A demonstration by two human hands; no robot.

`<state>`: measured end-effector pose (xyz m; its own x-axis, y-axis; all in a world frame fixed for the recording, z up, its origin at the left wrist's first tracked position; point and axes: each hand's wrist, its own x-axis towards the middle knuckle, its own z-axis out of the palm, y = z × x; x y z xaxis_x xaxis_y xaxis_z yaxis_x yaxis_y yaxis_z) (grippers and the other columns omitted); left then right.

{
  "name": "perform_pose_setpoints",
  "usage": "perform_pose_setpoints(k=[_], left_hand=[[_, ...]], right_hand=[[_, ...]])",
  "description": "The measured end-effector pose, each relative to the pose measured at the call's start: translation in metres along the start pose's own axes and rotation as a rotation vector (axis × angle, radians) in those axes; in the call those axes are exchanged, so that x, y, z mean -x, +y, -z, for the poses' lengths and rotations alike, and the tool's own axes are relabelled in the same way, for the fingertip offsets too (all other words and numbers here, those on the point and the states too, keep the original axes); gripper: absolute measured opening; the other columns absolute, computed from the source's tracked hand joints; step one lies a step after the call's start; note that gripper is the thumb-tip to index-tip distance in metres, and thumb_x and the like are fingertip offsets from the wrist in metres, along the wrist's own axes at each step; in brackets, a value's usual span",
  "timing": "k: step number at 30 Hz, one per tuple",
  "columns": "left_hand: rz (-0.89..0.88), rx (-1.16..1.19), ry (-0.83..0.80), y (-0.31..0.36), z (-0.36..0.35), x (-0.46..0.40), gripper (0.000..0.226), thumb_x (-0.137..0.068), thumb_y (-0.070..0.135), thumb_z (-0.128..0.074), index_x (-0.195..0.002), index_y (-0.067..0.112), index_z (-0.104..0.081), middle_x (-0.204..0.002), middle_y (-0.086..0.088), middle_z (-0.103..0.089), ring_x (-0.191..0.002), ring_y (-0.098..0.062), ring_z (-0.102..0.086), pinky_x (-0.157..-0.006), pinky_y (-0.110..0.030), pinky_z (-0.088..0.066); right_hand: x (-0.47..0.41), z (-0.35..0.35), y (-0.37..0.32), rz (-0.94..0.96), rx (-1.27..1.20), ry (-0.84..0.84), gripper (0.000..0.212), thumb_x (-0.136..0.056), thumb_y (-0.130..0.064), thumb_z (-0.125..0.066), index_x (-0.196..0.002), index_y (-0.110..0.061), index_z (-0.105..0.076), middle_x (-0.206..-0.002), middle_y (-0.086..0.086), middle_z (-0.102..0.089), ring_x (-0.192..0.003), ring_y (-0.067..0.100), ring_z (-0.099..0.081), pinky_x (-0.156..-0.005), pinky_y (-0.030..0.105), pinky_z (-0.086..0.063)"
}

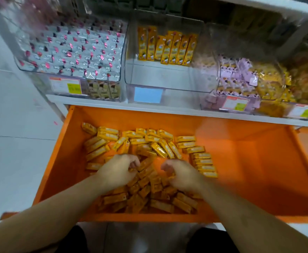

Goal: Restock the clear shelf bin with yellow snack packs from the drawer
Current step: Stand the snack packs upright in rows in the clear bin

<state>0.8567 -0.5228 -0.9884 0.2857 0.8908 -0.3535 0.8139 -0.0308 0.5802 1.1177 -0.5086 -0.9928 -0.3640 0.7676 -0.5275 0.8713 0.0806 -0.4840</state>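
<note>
Both hands, left hand [117,171] & right hand [181,175], sit mid-frame w/ fingers curled into the snack packs [149,181] piled in the orange drawer [250,161], prob. gathering a bunch for the near-empty clear bin [158,77] at top center.

A shop is showing here: clear bins [160,52] of wrapped snacks are sitting in a row on a white shelf [113,105], price labels [65,86] facing out, above an orange stock drawer [241,161].

Both forearms are bare to the hands [119,172], with seemingly dark trousers below.
</note>
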Motion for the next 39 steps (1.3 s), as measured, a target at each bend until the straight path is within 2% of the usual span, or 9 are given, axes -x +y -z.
perform_pose_setpoints(k=[2, 4, 8, 11, 16, 22, 28, 34, 39], left_hand=[[0.017, -0.026, -0.062, -0.005, -0.011, -0.011, 0.018, -0.087, 0.026, -0.071, -0.103, 0.034, -0.070, -0.099, 0.014, -0.071, -0.095, -0.006, -0.067, -0.085, -0.028, -0.054], [0.008, -0.028, -0.098, -0.006, -0.022, -0.022, 0.021, -0.086, 0.034, -0.071, -0.107, 0.036, -0.070, -0.103, 0.015, -0.071, -0.097, -0.008, -0.066, -0.086, -0.030, -0.055], [-0.013, -0.039, -0.157, -0.010, -0.050, -0.044, 0.034, -0.083, 0.043, -0.075, -0.117, 0.037, -0.068, -0.125, 0.012, -0.064, -0.119, -0.013, -0.060, -0.097, -0.033, -0.051], [-0.106, -0.172, -0.223, -0.013, -0.069, -0.059, 0.057, -0.076, 0.051, -0.082, -0.128, 0.037, -0.062, -0.146, 0.005, -0.052, -0.140, -0.023, -0.042, -0.112, -0.043, -0.042], [-0.113, -0.285, -0.276, -0.007, -0.086, -0.081, 0.058, -0.074, 0.053, -0.079, -0.127, 0.041, -0.057, -0.130, 0.004, -0.053, -0.126, -0.023, -0.050, -0.108, -0.043, -0.042], [-0.200, -0.277, -0.254, -0.001, -0.102, -0.080, 0.046, -0.085, 0.036, -0.075, -0.129, 0.031, -0.063, -0.129, 0.003, -0.063, -0.124, -0.022, -0.052, -0.096, -0.035, -0.042], [-0.189, -0.202, -0.162, 0.000, -0.096, -0.075, 0.029, -0.085, 0.031, -0.074, -0.113, 0.035, -0.071, -0.114, 0.009, -0.070, -0.111, -0.014, -0.060, -0.089, -0.031, -0.043], [-0.063, -0.053, -0.211, 0.000, -0.098, -0.070, 0.031, -0.088, 0.024, -0.070, -0.118, 0.034, -0.069, -0.112, 0.010, -0.073, -0.105, -0.011, -0.067, -0.083, -0.029, -0.054], [-0.012, -0.001, -0.246, -0.003, -0.106, -0.068, 0.047, -0.075, 0.032, -0.085, -0.117, 0.029, -0.064, -0.107, 0.009, -0.069, -0.097, -0.010, -0.064, -0.080, -0.028, -0.054]], right_hand=[[-0.010, -0.006, 0.012, -0.013, 0.057, -0.065, 0.042, -0.085, -0.018, -0.072, -0.126, -0.028, -0.066, -0.126, -0.007, -0.067, -0.116, 0.013, -0.063, -0.095, 0.024, -0.049], [-0.018, -0.013, 0.022, 0.008, 0.100, -0.118, 0.048, -0.081, -0.021, -0.080, -0.127, -0.020, -0.067, -0.127, 0.000, -0.067, -0.117, 0.017, -0.061, -0.086, 0.020, -0.043], [-0.031, -0.032, 0.051, -0.002, 0.124, -0.160, 0.060, -0.078, -0.034, -0.084, -0.133, -0.024, -0.062, -0.134, 0.002, -0.062, -0.124, 0.022, -0.057, -0.100, 0.037, -0.049], [-0.043, -0.048, 0.070, 0.037, 0.264, -0.186, 0.076, -0.078, -0.043, -0.083, -0.145, -0.031, -0.050, -0.151, 0.000, -0.048, -0.137, 0.024, -0.043, -0.111, 0.042, -0.044], [-0.054, -0.051, 0.083, 0.126, 0.395, -0.125, 0.067, -0.077, -0.048, -0.081, -0.133, -0.024, -0.053, -0.139, 0.002, -0.055, -0.129, 0.025, -0.048, -0.102, 0.039, -0.042], [-0.053, -0.044, 0.081, 0.118, 0.334, -0.089, 0.033, -0.084, -0.027, -0.073, -0.115, -0.021, -0.066, -0.122, 0.000, -0.063, -0.121, 0.023, -0.054, -0.097, 0.035, -0.046], [-0.048, -0.040, 0.072, 0.005, 0.179, -0.077, 0.036, -0.084, -0.014, -0.062, -0.116, -0.029, -0.067, -0.120, -0.004, -0.068, -0.119, 0.020, -0.059, -0.093, 0.038, -0.054], [-0.047, -0.047, 0.058, -0.019, 0.141, -0.105, 0.063, -0.078, -0.020, -0.070, -0.132, -0.043, -0.049, -0.127, -0.007, -0.066, -0.119, 0.020, -0.062, -0.091, 0.045, -0.059], [-0.057, -0.057, 0.063, -0.020, 0.139, -0.113, 0.061, -0.074, -0.032, -0.072, -0.132, -0.040, -0.053, -0.126, -0.006, -0.064, -0.119, 0.020, -0.061, -0.092, 0.045, -0.058]])
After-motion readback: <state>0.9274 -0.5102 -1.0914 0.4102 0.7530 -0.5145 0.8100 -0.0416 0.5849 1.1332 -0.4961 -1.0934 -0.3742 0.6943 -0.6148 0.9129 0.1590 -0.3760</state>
